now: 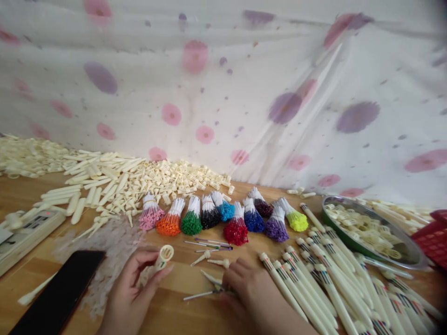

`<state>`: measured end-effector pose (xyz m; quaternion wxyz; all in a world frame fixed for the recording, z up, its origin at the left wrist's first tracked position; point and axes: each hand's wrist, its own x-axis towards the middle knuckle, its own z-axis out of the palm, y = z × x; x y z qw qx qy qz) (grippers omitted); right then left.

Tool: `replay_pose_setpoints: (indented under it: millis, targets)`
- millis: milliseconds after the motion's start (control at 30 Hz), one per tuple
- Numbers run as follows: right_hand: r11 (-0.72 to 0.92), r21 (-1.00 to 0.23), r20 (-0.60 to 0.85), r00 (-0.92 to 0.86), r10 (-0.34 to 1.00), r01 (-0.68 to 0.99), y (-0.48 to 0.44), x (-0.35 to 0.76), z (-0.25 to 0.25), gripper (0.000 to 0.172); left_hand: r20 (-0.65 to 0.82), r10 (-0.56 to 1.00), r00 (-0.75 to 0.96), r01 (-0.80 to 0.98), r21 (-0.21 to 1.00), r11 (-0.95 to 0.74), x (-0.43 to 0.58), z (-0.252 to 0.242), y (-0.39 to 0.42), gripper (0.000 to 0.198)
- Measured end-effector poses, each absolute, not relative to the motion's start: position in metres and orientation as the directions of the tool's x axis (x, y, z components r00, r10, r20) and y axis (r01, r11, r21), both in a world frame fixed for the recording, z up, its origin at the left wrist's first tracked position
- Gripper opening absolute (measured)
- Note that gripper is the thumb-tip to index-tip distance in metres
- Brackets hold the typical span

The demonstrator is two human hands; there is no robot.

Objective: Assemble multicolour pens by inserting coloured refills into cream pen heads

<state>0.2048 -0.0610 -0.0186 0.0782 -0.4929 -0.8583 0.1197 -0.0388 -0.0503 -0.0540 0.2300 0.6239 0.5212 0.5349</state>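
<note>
Pinched between the thumb and fingers of my left hand is a cream slotted pen part, its round open end facing up. My right hand is at the table with curled fingers, over a thin refill and a pale pointed piece; its fingertips are partly hidden, so what it grips is unclear. Small cream tips and a few loose refills lie just beyond. Behind them stand bundles of coloured refills, among them red, green and orange.
Assembled pens cover the right side, beside a metal bowl of cream parts and a red basket. A black phone and a power strip lie left. Cream parts are heaped behind, before a flowered sheet.
</note>
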Motion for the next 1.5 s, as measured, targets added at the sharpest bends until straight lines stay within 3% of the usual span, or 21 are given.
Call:
replay_pose_setpoints:
  millis: [233, 533, 700, 1033, 1233, 1433, 1500]
  targets:
    - [0.396, -0.197, -0.136, -0.425, 0.895, 0.897, -0.059, 0.197, -0.035, 0.021, 0.310, 0.928, -0.207, 0.303, 0.922, -0.241, -0.037, -0.056, -0.048, 0.024]
    - [0.078, -0.206, 0.045, -0.070, 0.997, 0.975, 0.006, 0.186, -0.015, 0.013, 0.339, 0.926, -0.167, 0.316, 0.908, -0.275, -0.038, -0.059, -0.048, 0.021]
    - [0.044, -0.140, 0.051, -0.037, 0.998, 0.989, 0.044, 0.170, -0.020, 0.019, 0.374, 0.924, -0.080, 0.385, 0.866, -0.317, -0.048, -0.069, -0.046, 0.019]
    - [0.060, -0.071, -0.149, -0.070, 0.986, 0.996, 0.044, 0.161, -0.009, 0.024, 0.477, 0.878, -0.031, 0.469, 0.783, -0.409, -0.050, -0.066, -0.046, 0.015]
    - [0.070, -0.204, -0.201, -0.111, 0.973, 0.976, 0.043, 0.173, -0.009, 0.027, 0.469, 0.883, -0.014, 0.501, 0.767, -0.400, -0.052, -0.070, -0.048, 0.014]
    - [0.043, -0.536, -0.243, -0.202, 0.949, 0.843, 0.035, 0.185, -0.021, 0.019, 0.431, 0.903, -0.012, 0.499, 0.785, -0.367, -0.050, -0.073, -0.049, 0.015]
    - [0.018, -0.633, -0.238, -0.217, 0.947, 0.774, 0.033, 0.187, -0.029, 0.023, 0.409, 0.912, -0.017, 0.507, 0.790, -0.345, -0.049, -0.071, -0.049, 0.016]
